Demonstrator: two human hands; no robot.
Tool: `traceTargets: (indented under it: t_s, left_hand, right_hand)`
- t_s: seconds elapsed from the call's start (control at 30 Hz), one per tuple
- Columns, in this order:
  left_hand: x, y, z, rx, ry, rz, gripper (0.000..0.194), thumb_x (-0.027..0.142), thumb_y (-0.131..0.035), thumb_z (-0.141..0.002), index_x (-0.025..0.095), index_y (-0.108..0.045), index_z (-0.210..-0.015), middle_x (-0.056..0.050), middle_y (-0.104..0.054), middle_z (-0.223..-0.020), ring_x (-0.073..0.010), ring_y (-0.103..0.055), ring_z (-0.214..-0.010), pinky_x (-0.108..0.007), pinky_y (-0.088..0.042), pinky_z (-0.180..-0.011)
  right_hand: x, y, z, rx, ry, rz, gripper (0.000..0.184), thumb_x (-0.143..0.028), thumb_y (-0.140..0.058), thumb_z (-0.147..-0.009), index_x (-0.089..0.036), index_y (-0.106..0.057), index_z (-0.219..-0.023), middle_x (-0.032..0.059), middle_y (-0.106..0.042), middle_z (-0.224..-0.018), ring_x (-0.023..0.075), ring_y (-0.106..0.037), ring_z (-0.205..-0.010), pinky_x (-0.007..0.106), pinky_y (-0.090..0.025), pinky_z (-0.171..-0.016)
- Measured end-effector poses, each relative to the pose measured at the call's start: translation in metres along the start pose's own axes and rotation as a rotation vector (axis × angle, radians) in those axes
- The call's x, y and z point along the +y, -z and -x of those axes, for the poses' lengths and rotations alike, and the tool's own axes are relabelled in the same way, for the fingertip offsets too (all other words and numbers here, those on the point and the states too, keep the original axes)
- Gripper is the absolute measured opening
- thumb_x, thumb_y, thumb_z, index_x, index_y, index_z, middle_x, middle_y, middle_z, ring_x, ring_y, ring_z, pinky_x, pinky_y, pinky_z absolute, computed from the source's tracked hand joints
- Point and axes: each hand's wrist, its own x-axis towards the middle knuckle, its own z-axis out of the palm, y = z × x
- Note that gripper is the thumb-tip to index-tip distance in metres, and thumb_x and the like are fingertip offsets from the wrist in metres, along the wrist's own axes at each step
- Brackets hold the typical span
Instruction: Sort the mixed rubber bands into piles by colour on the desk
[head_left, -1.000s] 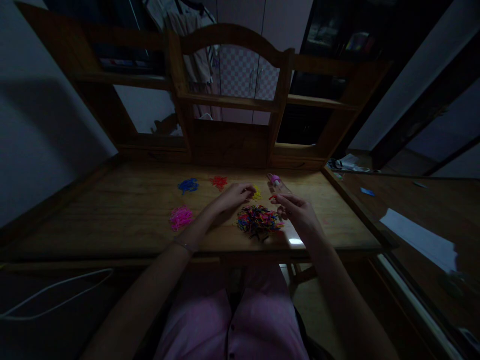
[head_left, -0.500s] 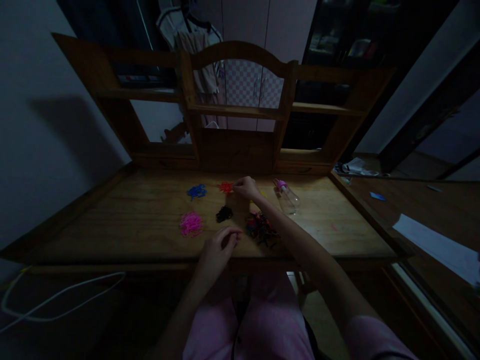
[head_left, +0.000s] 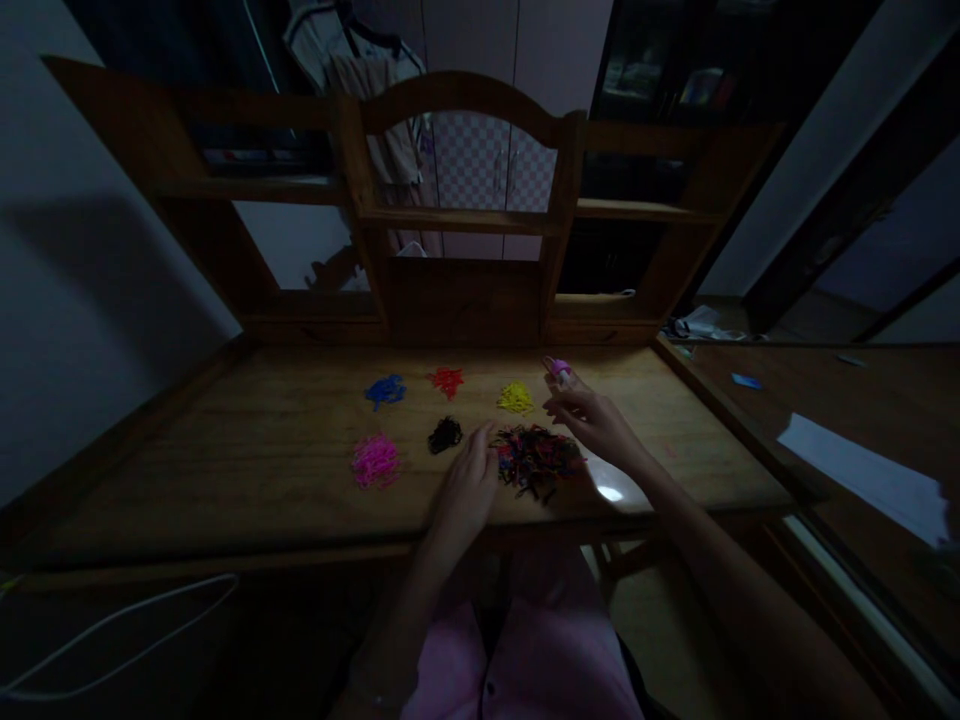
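Observation:
A heap of mixed-colour small bands [head_left: 538, 460] lies on the wooden desk [head_left: 262, 450] in front of me. My left hand [head_left: 470, 485] rests at the heap's left edge, fingers curled onto it. My right hand [head_left: 592, 420] hovers just right of and behind the heap, fingers loosely bent; what they hold, if anything, is too dark to see. Sorted piles lie around: blue [head_left: 385, 391], red [head_left: 447, 381], yellow [head_left: 515, 399], pink [head_left: 375, 461] and black [head_left: 445, 435].
A clear bottle with a pink cap [head_left: 558, 371] lies behind my right hand. The desk has a wooden hutch with shelves [head_left: 465, 215] at the back. A second surface with white paper [head_left: 862, 475] stands to the right. A white cable [head_left: 112, 640] loops at lower left.
My right hand has drawn back from the red pile to the right of the mixed heap. My left hand has moved forward from the desk's front edge to the heap's left side.

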Motion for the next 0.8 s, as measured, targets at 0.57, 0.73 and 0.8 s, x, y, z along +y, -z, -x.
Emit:
traceTargets:
  t_s: [0.57,0.73,0.8]
  left_hand:
    - [0.007,-0.019,-0.021,-0.048,0.048,0.336,0.038,0.023,-0.038,-0.094,0.021,-0.058,-0.127,-0.006,-0.061,-0.135,-0.0191,-0.052,-0.13,-0.037,-0.037,-0.113]
    - [0.011,-0.001,-0.001,0.055,0.071,0.236,0.033,0.029,-0.04,-0.096,0.023,-0.063,-0.118,-0.004,-0.064,-0.129,-0.0196,-0.056,-0.123,-0.036,-0.039,-0.109]
    - [0.009,0.004,0.007,0.07,0.077,0.267,0.031,0.03,-0.041,-0.095,0.021,-0.067,-0.11,-0.005,-0.067,-0.122,-0.0204,-0.059,-0.117,-0.035,-0.041,-0.105]
  right_hand:
    - [0.003,0.017,0.094,-0.015,-0.202,0.137,0.018,-0.039,-0.069,-0.081,-0.023,-0.067,-0.089,0.0042,-0.069,-0.088,0.0174,-0.063,-0.07,0.028,-0.048,-0.061]
    - [-0.001,0.007,0.092,-0.078,-0.262,0.207,0.013,-0.032,-0.068,-0.08,-0.021,-0.065,-0.086,0.0039,-0.068,-0.082,0.0172,-0.062,-0.07,0.027,-0.045,-0.06]
    - [-0.005,0.006,0.086,-0.137,-0.275,0.252,0.008,-0.026,-0.064,-0.081,-0.02,-0.064,-0.086,0.0034,-0.067,-0.079,0.0159,-0.061,-0.068,0.025,-0.042,-0.059]
